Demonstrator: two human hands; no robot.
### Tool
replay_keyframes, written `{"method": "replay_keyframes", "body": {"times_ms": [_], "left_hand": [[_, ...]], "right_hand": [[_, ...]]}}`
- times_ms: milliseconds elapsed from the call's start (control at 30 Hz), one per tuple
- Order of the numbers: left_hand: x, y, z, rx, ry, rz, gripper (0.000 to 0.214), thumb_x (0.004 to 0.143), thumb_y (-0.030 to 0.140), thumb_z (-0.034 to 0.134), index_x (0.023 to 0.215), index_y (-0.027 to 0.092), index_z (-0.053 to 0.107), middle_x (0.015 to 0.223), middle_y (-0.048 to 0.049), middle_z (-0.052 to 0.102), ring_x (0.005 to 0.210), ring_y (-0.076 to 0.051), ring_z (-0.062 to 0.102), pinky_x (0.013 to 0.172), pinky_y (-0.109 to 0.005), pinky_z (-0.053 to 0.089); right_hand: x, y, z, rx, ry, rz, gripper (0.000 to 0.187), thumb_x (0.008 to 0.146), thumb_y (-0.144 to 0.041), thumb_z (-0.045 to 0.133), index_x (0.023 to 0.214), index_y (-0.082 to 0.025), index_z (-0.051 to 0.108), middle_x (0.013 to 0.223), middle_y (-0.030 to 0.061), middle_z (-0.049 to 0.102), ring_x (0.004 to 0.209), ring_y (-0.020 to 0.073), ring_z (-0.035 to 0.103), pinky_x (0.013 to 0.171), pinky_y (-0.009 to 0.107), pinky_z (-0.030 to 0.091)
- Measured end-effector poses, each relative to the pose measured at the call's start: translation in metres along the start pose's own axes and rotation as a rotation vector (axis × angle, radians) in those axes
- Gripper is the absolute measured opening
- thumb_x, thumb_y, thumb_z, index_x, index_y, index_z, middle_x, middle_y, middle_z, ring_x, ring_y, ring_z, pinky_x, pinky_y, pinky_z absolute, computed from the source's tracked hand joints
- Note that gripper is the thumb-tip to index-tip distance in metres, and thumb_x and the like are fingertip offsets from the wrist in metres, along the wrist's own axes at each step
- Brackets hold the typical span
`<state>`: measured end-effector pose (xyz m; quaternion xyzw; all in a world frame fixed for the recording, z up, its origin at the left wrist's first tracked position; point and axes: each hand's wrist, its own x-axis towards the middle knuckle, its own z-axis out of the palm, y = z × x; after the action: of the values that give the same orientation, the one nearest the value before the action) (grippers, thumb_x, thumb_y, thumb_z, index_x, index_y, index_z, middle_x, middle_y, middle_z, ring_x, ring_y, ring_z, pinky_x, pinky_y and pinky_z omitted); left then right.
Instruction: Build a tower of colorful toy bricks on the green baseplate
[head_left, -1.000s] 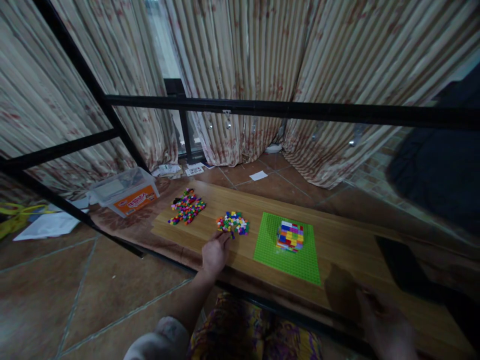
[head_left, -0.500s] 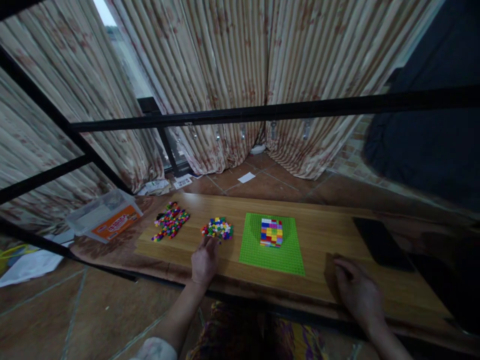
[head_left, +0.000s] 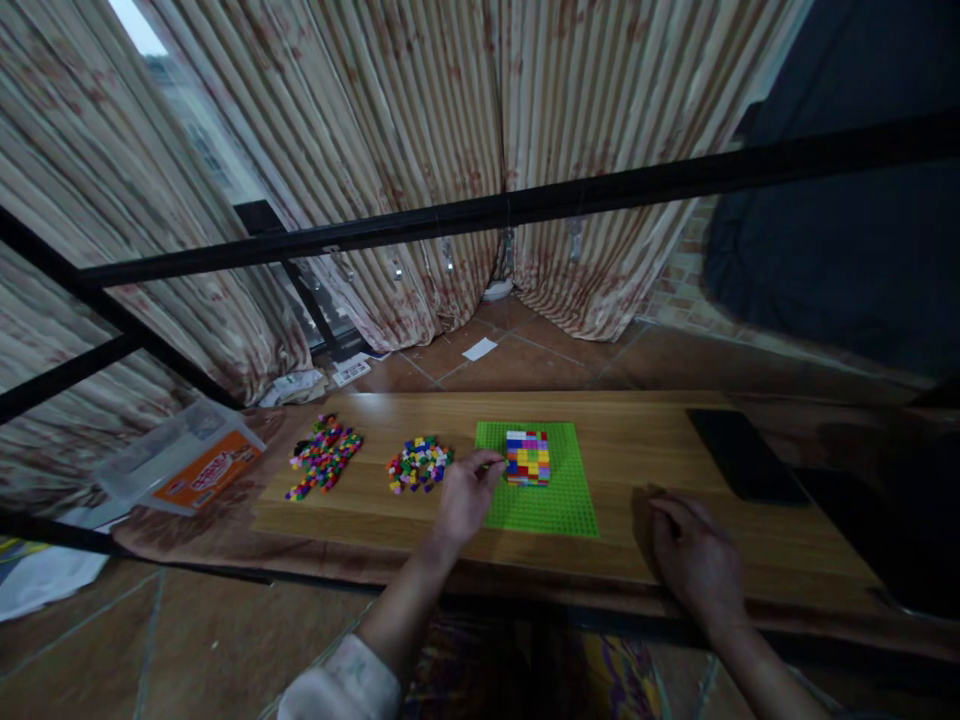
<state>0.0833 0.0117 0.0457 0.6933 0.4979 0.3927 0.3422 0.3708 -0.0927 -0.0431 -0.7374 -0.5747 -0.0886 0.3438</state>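
Observation:
My left hand (head_left: 472,490) reaches over the left part of the green studded baseplate (head_left: 577,505). Its thumb and index finger are pinched together at the left side of a multicoloured block of toy bricks (head_left: 529,460). Whatever sits between those fingertips is too small to make out. The brick block stands on the baseplate, with white, blue, red, yellow and purple pieces showing. My right hand (head_left: 697,560) rests on the table to the right of the baseplate, loosely curled, with nothing visible in it.
Left of the baseplate lies a small pile of loose bricks (head_left: 420,465), and a larger pile (head_left: 328,457) farther left. A clear plastic box (head_left: 180,455) with an orange label stands beyond the board's left end. A dark flat object (head_left: 746,455) lies at right.
My left hand has moved right, from the near pile of loose bricks to the brick block. My right hand stays resting on the table. The view has shifted slightly.

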Motion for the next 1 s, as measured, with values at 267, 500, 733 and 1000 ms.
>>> {"method": "replay_keyframes", "body": {"times_ms": [267, 500, 733, 1000], "left_hand": [[0.029, 0.005, -0.007, 0.056, -0.186, -0.081, 0.01, 0.077, 0.025, 0.065, 0.083, 0.017, 0.064, 0.07, 0.0002, 0.068, 0.063, -0.013, 0.063, 0.06, -0.022, 0.047], [0.044, 0.007, -0.006, 0.188, -0.205, -0.161, 0.017, 0.07, 0.028, 0.071, 0.081, 0.016, 0.066, 0.067, 0.0006, 0.067, 0.063, -0.012, 0.062, 0.058, -0.021, 0.045], [0.045, 0.005, -0.002, 0.123, -0.238, -0.223, 0.01, 0.069, 0.023, 0.066, 0.076, 0.015, 0.065, 0.06, 0.0032, 0.064, 0.056, -0.01, 0.059, 0.052, -0.018, 0.043], [0.056, 0.002, -0.001, 0.142, -0.27, -0.256, 0.014, 0.065, 0.026, 0.071, 0.068, 0.014, 0.065, 0.05, 0.0041, 0.058, 0.048, -0.008, 0.054, 0.046, -0.016, 0.039]], "right_hand": [[0.001, -0.004, -0.003, -0.012, -0.008, 0.007, 0.031, 0.087, -0.033, 0.041, 0.093, -0.019, 0.068, 0.103, 0.0093, 0.068, 0.089, 0.022, 0.063, 0.083, 0.035, 0.05], [0.001, -0.005, -0.003, -0.017, -0.014, 0.036, 0.032, 0.087, -0.033, 0.041, 0.093, -0.019, 0.069, 0.102, 0.0091, 0.068, 0.088, 0.0224, 0.063, 0.08, 0.035, 0.05], [0.001, -0.004, -0.002, 0.0, -0.027, 0.036, 0.033, 0.087, -0.034, 0.04, 0.093, -0.019, 0.068, 0.102, 0.01, 0.068, 0.09, 0.0226, 0.062, 0.084, 0.037, 0.05], [0.0, -0.003, -0.002, -0.01, -0.014, 0.021, 0.032, 0.087, -0.034, 0.04, 0.092, -0.019, 0.068, 0.102, 0.0097, 0.068, 0.09, 0.0227, 0.063, 0.083, 0.036, 0.05]]}}
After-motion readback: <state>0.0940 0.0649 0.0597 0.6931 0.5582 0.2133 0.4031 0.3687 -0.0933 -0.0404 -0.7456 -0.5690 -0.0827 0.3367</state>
